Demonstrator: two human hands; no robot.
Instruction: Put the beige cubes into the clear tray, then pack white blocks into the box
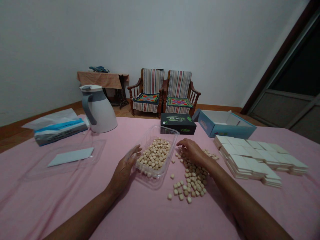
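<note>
Room: pale wall (160,40), two chairs (153,81) behind. Surface: pink cloth (137,216), creased.

Item 1, tub (150,183): clear plastic, mid-cloth, between the hands, part-filled with pale cubes (156,155). Judged light, thin-walled and flexible, slick to the fingers; likely to bow if squeezed. Best hold: both long sides, under the rim.

Item 2, loose cubes (196,178): heaped right of the tub, a few strays beside it. Probably wooden, hard, light, not fragile, apt to roll; take singly by opposite faces, or scoop with cupped fingers.

Left hand (126,166): at the tub's left side, thumb and fingers against the wall; whether they pinch it, I cannot tell.

Right hand (191,150): over the far end of the heap, fingers bent down; any cube held is hidden.

Also present: black box (178,123), blue box (222,126), tiles (252,156) stacked at right, jug (103,111) at left.
</note>
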